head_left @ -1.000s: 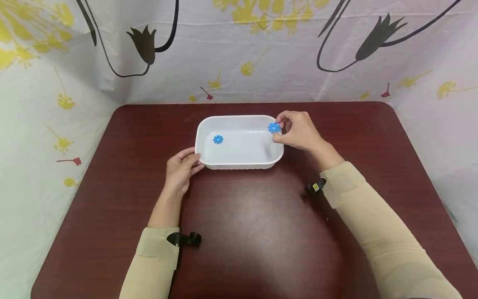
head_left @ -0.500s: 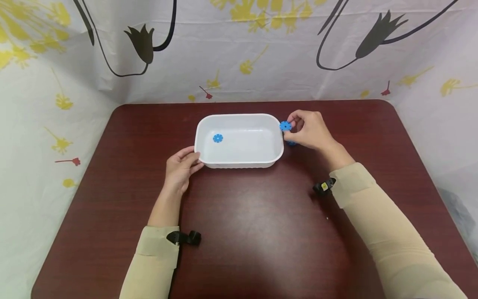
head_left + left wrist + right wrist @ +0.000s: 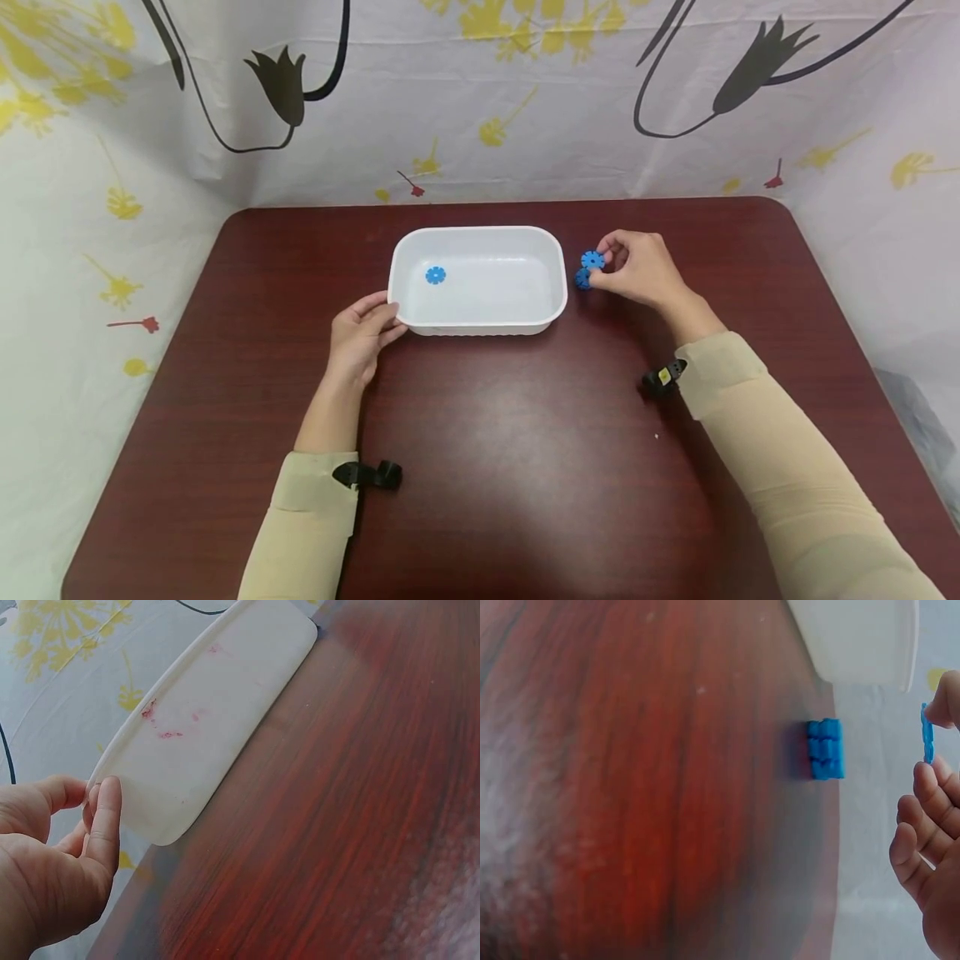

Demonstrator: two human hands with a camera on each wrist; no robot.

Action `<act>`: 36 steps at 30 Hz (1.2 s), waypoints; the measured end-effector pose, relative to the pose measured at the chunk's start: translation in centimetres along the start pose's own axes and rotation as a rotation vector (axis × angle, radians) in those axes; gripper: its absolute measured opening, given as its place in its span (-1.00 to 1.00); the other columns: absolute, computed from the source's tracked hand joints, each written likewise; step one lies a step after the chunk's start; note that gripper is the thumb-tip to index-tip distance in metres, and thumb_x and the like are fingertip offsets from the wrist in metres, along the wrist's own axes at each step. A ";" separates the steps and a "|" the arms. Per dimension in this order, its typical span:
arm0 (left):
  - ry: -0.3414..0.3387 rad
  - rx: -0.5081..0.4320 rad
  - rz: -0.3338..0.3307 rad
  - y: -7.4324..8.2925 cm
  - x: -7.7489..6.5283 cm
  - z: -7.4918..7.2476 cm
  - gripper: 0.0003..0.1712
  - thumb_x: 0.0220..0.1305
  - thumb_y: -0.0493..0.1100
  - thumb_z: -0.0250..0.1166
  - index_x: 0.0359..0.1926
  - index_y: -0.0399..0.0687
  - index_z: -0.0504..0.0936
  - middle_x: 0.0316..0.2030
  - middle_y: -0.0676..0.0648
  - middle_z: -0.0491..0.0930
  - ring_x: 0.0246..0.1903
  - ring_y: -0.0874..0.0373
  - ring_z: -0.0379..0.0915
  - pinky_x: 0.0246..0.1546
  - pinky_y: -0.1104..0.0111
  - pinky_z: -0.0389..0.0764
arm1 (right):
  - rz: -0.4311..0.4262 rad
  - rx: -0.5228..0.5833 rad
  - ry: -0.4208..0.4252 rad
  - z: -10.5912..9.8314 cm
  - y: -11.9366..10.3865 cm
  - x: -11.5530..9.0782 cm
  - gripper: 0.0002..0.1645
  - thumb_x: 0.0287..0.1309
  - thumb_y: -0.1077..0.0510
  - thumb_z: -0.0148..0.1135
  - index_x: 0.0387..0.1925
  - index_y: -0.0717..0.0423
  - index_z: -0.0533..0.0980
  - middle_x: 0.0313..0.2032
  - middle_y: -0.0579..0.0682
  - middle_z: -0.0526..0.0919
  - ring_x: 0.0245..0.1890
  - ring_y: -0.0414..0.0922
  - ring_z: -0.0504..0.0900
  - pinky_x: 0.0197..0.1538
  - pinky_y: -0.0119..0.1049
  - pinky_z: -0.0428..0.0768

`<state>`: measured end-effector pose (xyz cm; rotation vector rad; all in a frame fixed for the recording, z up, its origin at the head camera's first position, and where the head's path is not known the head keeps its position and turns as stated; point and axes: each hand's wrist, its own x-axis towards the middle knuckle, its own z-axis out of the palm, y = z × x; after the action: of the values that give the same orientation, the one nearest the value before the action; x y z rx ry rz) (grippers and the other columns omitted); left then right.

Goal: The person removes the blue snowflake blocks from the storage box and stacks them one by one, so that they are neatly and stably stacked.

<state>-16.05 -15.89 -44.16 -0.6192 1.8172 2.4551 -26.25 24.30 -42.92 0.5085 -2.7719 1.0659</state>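
A white plastic basin stands on the table, with one blue notched disc lying inside toward its left end. My left hand pinches the basin's left front corner between thumb and fingers; the left wrist view shows this hand at the rim. Right of the basin, my right hand pinches another blue notched disc between thumb and fingertip. Just under that one is a small stack of blue discs on the table; in the right wrist view the stack sits apart from the held disc.
The dark red-brown table has rounded back corners. A white cloth with yellow and grey plant prints hangs behind and at both sides. Black straps with small cameras sit at both cuffs.
My right hand has moved right from over the basin's right rim, carrying the disc, and lowered above the stack, which has come into sight. My left hand keeps its hold on the basin.
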 end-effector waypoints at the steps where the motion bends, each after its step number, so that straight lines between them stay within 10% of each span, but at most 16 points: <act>1: -0.001 -0.002 -0.001 0.0 0.0 0.0 -0.58 0.35 -0.39 0.29 0.19 -0.41 0.49 -0.23 -0.16 0.69 -0.41 0.19 0.64 -0.25 0.38 0.78 | 0.000 -0.007 -0.002 0.0 0.1 0.0 -0.63 -0.15 0.14 0.55 -0.30 0.20 0.58 -0.46 0.02 0.58 -0.49 -0.09 0.48 -0.50 -0.46 0.40; 36: -0.006 0.012 -0.003 -0.1 0.0 -0.1 -0.56 0.35 -0.36 0.31 0.20 -0.42 0.50 -0.20 -0.17 0.69 -0.38 0.19 0.64 -0.21 0.39 0.78 | 0.055 -0.112 -0.135 1.4 2.0 0.3 -0.64 -0.12 0.08 0.49 -0.28 0.17 0.58 -0.45 0.01 0.59 -0.43 -0.07 0.48 -0.38 -0.21 0.42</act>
<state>-16.00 -15.92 -44.25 -0.6129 1.8258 2.4399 -27.27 24.67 -45.15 0.5107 -2.9594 0.9113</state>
